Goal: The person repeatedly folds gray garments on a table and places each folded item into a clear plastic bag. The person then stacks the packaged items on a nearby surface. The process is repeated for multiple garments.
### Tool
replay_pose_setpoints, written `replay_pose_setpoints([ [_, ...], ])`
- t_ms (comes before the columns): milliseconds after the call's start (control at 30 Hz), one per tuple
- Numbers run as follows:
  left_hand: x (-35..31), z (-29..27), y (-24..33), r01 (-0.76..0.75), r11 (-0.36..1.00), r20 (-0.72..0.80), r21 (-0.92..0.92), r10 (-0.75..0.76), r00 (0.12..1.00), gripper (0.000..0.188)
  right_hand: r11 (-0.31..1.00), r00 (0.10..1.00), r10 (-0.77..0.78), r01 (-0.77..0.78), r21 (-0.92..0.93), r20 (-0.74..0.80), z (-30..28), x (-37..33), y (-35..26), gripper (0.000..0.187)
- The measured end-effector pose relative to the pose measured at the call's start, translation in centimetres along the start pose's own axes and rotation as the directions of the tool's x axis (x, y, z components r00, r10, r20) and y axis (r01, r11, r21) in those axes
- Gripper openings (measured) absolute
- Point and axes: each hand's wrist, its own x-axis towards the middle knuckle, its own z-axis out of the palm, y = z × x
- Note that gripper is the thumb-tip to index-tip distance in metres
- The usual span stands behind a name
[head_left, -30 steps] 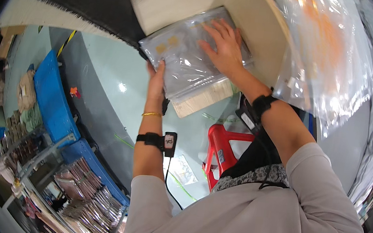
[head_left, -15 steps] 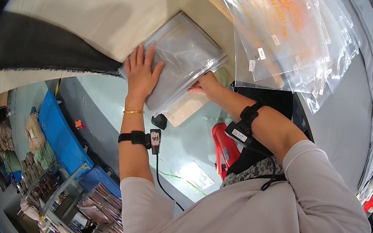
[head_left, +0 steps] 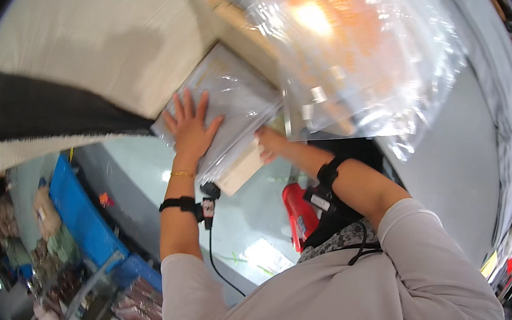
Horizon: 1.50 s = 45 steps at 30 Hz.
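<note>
A grey, flat package in clear plastic [head_left: 234,93] lies at a slant near the middle of the view, several glossy layers showing along its right edge. My left hand [head_left: 192,132] rests flat on its left part, fingers spread and pressing on the plastic. At the package's lower right edge, my right hand [head_left: 269,144] has its fingers curled in and appears to pinch the plastic edge; blur hides the fingertips. A pale wooden block or board [head_left: 241,172] shows below that edge, beside my right hand.
Loose clear bags with orange print [head_left: 370,65] spread at the upper right. Cream fabric [head_left: 86,30] with a black band [head_left: 51,110] covers the left. A red stool-like object [head_left: 298,213] stands below, a blue bin [head_left: 82,199] at lower left, a grey surface [head_left: 455,152] at right.
The whole view has shifted, so the package and bags sit differently in it. My left hand stays flat on the package; my right hand stays at its edge, fingers more curled.
</note>
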Motion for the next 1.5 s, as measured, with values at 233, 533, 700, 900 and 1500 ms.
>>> replay_pose_setpoints([
  [233,1.5,-1.0,0.1,-0.039,0.988,-0.026,0.152,0.043,0.999,0.072,0.66,0.68,-0.349,0.667,-0.345,0.645,-3.8,-21.0,1.7,0.05],
  [533,-8.3,3.1,10.6,0.533,0.432,0.686,-0.727,0.439,0.58,0.042,0.674,0.699,-0.698,0.715,-0.189,0.157,-17.0,-42.7,15.3,0.04],
  [700,-3.1,8.8,4.7,0.641,0.427,0.693,-0.638,-0.044,0.719,0.045,0.883,0.845,-0.464,0.467,-0.056,-0.265,-20.2,-48.2,23.4,0.036],
  [900,-1.5,12.6,3.4,-0.157,0.856,0.507,-0.492,0.429,0.748,0.034,0.816,0.725,-0.509,0.578,0.008,-0.463,-20.5,-50.3,30.5,0.041],
  [1500,-4.5,8.4,8.2,-0.343,0.912,0.455,-0.225,0.41,0.79,0.058,0.838,0.661,-0.319,0.531,0.123,-0.679,-20.1,-49.1,34.7,0.034],
])
